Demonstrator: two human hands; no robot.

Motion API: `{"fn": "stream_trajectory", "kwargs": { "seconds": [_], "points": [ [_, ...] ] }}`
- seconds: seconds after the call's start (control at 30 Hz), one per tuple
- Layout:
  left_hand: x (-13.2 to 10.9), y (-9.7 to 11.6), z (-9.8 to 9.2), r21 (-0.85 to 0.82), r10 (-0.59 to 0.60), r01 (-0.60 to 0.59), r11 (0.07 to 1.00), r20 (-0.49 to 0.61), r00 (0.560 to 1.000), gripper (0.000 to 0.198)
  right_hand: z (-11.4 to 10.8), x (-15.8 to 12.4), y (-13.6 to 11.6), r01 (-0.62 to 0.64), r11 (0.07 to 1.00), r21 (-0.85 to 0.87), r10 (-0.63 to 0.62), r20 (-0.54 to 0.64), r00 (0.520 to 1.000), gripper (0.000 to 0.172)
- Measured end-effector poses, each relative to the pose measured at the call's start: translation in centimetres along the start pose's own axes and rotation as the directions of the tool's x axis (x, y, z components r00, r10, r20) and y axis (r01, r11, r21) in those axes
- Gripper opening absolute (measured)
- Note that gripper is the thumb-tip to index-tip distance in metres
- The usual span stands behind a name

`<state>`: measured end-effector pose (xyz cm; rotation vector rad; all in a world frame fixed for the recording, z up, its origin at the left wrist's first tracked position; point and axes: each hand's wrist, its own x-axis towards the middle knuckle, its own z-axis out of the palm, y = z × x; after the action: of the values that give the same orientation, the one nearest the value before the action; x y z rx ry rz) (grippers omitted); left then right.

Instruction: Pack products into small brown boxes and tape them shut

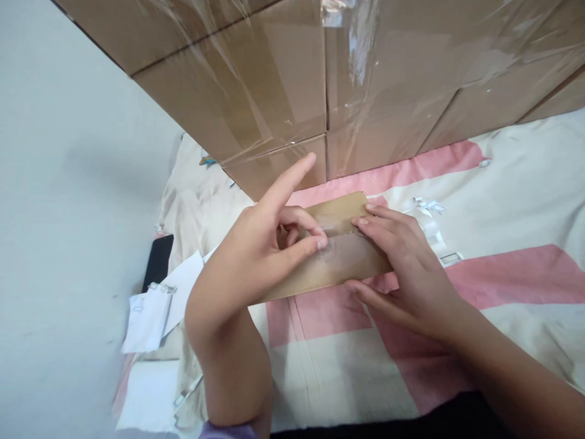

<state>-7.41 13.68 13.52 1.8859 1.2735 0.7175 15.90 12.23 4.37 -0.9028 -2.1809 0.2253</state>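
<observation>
A small, flat brown cardboard box (340, 259) lies between my two hands, with a seam along its upper face and a shiny patch like clear tape over part of it. My right hand (406, 262) grips the box's right end, fingers on top and thumb at the near edge. Over the left part of the box, my left hand (269, 244) has its thumb and a fingertip pressed together at the seam, while the index finger points away. Whatever is in that pinch is too small to make out. The left end of the box is hidden behind this hand.
Large cardboard cartons (256, 79) wrapped in clear film stand stacked just beyond. A pink and white cloth (503, 280) covers the surface. To the left are white papers (148, 320) with clips and a black flat object (158, 262), beside a pale wall (68, 213).
</observation>
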Motion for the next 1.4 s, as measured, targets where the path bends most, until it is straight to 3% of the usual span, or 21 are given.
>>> {"fn": "stream_trajectory", "kwargs": {
  "seconds": [0.5,1.2,1.4],
  "points": [
    [0.33,-0.22,-0.01,0.031,-0.049,0.049,0.998,-0.019,0.999,0.078,0.06,-0.01,-0.10,-0.002,1.000,0.004,0.002,-0.012,1.000,0.069],
    [0.35,-0.92,0.21,0.077,-0.003,0.002,0.997,0.012,1.000,0.084,0.01,0.06,-0.09,-0.014,1.000,0.008,0.014,0.003,1.000,0.068],
    [0.46,-0.99,0.31,0.147,0.022,-0.025,0.989,0.020,1.000,0.074,0.03,0.05,-0.09,-0.017,1.000,0.006,0.017,0.001,1.000,0.068]
  ]
}}
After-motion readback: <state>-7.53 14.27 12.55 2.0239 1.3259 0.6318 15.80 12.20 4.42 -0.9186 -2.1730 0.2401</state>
